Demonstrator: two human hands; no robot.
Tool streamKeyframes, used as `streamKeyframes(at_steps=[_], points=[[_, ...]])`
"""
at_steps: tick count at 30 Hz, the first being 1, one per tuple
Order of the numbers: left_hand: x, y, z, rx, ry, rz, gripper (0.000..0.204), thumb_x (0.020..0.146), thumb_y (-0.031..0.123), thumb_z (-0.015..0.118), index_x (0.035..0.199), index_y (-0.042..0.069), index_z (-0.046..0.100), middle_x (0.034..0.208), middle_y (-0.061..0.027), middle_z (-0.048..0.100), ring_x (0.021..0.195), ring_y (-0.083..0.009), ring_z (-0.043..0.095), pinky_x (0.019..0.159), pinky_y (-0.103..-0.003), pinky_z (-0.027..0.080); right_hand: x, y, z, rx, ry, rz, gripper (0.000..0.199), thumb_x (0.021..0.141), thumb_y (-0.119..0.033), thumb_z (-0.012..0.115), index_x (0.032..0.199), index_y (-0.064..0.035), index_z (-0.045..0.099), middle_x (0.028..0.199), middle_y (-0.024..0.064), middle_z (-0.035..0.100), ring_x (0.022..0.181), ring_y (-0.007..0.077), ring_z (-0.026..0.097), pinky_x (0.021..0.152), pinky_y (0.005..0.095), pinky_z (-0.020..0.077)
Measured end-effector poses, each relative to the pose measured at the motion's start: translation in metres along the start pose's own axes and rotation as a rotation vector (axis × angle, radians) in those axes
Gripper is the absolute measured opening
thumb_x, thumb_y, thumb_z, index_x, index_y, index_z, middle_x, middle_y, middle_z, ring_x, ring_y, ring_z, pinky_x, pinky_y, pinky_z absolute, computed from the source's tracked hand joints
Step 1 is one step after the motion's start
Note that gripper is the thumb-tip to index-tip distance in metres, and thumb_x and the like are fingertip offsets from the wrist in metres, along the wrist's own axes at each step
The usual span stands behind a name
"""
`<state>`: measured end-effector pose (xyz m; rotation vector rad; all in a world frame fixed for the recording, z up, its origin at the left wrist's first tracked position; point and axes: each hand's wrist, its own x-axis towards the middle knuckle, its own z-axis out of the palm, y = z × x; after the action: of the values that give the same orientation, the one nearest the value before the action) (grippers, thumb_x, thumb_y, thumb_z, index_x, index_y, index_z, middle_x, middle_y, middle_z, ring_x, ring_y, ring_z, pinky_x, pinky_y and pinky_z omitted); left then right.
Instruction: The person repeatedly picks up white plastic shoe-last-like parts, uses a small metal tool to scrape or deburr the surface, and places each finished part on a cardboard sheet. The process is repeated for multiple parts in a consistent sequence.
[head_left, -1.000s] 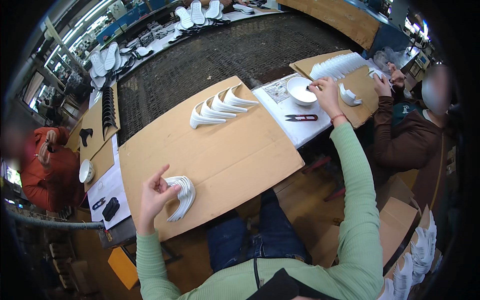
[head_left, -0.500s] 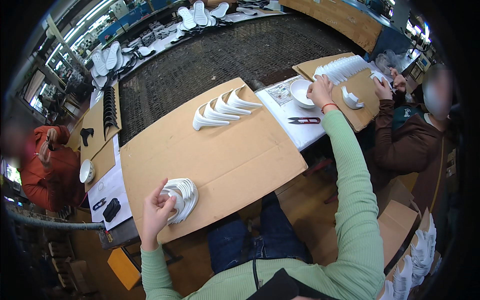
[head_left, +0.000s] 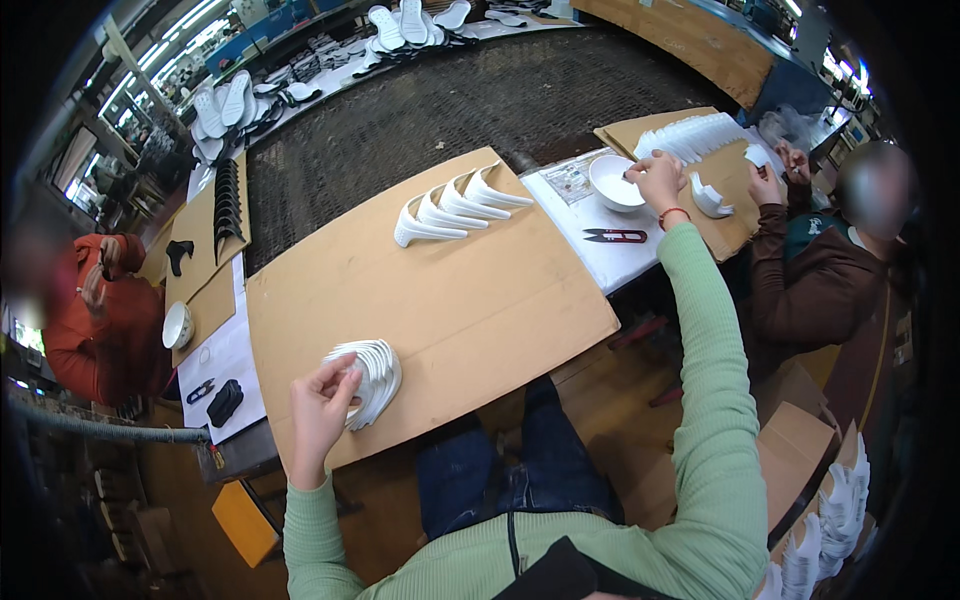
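Observation:
My left hand (head_left: pixel 325 405) is closed, thumb against fingertips, at the near-left edge of a nested stack of white curved shoe parts (head_left: pixel 380 380). It seems to pinch one of them, though the fingertips partly cover the spot. Over the right rim of a white bowl (head_left: pixel 607 174) is my right hand (head_left: pixel 660 182), its fingers pinched together; anything in them is too small to name. Red-handled thread snips (head_left: pixel 615 236) lie just below the bowl. Farther up the cardboard sheet (head_left: pixel 450 310), several white curved parts (head_left: pixel 455 209) stand in an overlapping row.
At right, a person in brown (head_left: pixel 810 250) holds a white piece beside a row of white parts (head_left: pixel 690 137). On the left, a person in red (head_left: pixel 100 310) sits near black curved parts (head_left: pixel 228 205) and a bowl (head_left: pixel 178 326). A dark mesh-topped surface (head_left: pixel 430 110) lies beyond.
My left hand's fingers have closed from apart to pinched at the stack. My right hand remains at the bowl, its fingers pinched over the rim. The view has shifted slightly.

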<state>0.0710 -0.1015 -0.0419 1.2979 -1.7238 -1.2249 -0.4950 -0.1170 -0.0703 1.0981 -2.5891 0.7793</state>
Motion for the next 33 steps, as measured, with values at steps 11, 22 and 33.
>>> streamKeyframes(at_steps=[11, 22, 33], points=[[-0.023, 0.019, -0.061, -0.154, 0.128, 0.003, 0.022, 0.086, 0.0, 0.063, 0.106, -0.008, 0.065, 0.092, -0.0132, 0.067, 0.075, -0.0112, 0.064, 0.066, -0.025, 0.058, -0.034, 0.011, -0.043, 0.931, 0.061, 0.078, 0.018, 0.077, -0.01, 0.073, 0.089, 0.0032, 0.072, 0.124, 0.015, 0.057, 0.112, 0.0233, 0.055, 0.093, 0.032, 0.0431], [-0.054, 0.051, 0.045, -0.857, -0.265, 0.067, 0.047, 0.078, -0.01, 0.066, 0.123, -0.004, 0.053, 0.115, -0.0126, 0.061, 0.104, -0.0169, 0.06, 0.092, -0.032, 0.049, -0.169, -0.078, -0.12, 1.429, -0.217, -0.128, 0.011, 0.082, 0.001, 0.065, 0.092, 0.0047, 0.065, 0.121, 0.0135, 0.056, 0.114, 0.0196, 0.051, 0.098, 0.0315, 0.0386], [-0.069, 0.066, 0.078, -0.946, -0.65, -0.236, 0.068, 0.078, -0.008, 0.067, 0.138, -0.009, 0.034, 0.117, -0.0126, 0.059, 0.103, -0.0172, 0.061, 0.088, -0.03, 0.051, -0.262, -0.118, -0.15, 1.288, -0.498, -0.605, 0.022, 0.065, -0.005, 0.079, 0.085, -0.0087, 0.074, 0.124, 0.0216, 0.053, 0.119, 0.0334, 0.046, 0.101, 0.0446, 0.0322]])
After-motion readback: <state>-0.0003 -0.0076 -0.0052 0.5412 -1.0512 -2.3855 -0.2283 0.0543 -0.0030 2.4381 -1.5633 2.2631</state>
